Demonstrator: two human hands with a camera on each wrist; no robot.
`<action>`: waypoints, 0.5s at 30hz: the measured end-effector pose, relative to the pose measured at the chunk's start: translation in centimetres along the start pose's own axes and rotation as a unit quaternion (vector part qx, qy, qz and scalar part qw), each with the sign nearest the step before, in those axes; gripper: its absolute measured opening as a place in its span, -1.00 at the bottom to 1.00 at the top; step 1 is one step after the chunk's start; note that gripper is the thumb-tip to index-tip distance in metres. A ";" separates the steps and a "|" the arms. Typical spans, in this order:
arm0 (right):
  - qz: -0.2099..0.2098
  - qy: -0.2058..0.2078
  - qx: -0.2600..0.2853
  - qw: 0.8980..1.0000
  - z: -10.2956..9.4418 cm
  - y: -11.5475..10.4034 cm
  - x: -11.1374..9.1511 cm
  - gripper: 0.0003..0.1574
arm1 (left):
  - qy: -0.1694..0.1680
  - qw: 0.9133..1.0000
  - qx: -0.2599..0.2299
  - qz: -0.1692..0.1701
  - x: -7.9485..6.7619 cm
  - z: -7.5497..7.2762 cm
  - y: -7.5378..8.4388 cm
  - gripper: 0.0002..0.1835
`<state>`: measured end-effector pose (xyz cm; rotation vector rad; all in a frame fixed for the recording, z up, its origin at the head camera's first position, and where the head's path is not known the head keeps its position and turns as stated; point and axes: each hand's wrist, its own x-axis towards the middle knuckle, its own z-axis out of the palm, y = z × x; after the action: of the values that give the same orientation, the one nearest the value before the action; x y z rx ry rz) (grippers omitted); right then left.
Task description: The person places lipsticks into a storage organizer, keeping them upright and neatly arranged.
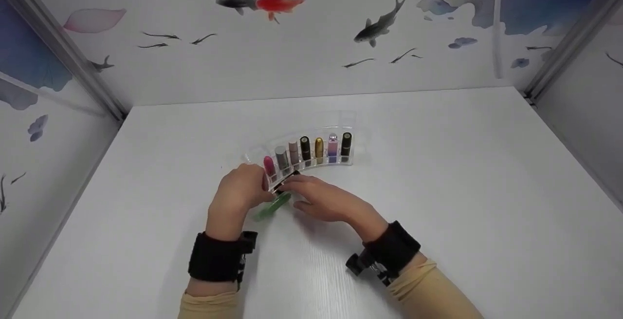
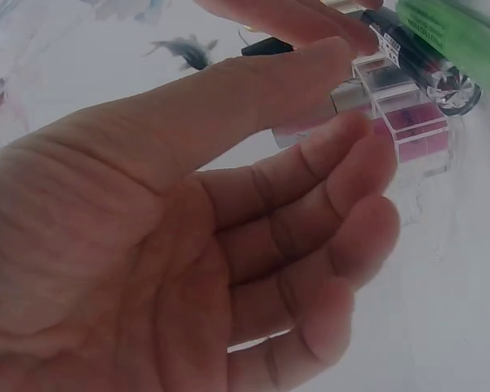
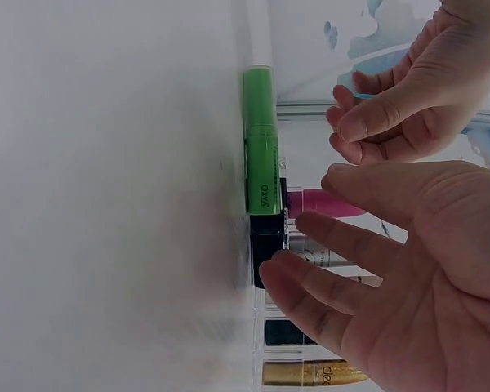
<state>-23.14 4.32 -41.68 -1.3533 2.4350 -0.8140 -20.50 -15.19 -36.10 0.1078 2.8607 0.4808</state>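
A clear curved lipstick holder (image 1: 347,120) stands on the table with several lipsticks upright in its slots, a pink lipstick (image 1: 269,165) at its left end. Beside that end is my left hand (image 1: 239,187), fingers loosely curved; the wrist views show nothing gripped in it. Along the holder's front lies a black tube (image 2: 412,57) with a faceted clear end. My right hand (image 1: 331,199) reaches over this tube with fingers extended and parted; whether the fingertips touch it, I cannot tell. A green tube (image 3: 261,139) lies in front of the black one, between my hands.
Further along the holder stand a silver tube (image 1: 282,157), a gold lipstick (image 1: 319,147) and a black lipstick (image 1: 346,143). The white table (image 1: 438,163) ends at a back wall (image 1: 316,75) printed with fish. Side panels rise at left and right.
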 end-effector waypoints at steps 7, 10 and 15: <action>-0.013 -0.019 -0.024 0.999 0.4 -0.2 0.0 -0.50 | -0.060 0.997 0.006 -0.048 0.5 0.4 0.0 -0.76; -0.029 -0.017 -0.037 0.999 0.6 -0.1 0.1 -0.51 | -0.079 0.995 0.015 -0.063 0.7 0.9 0.1 -0.74; -0.050 -0.012 -0.041 0.998 0.9 0.0 0.2 -0.57 | -0.095 0.993 0.035 -0.058 1.1 1.7 0.2 -0.79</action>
<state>-22.86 3.82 -42.35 -1.5169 2.4235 -0.7236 -21.10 -14.37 -37.82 -0.0017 2.6796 0.3295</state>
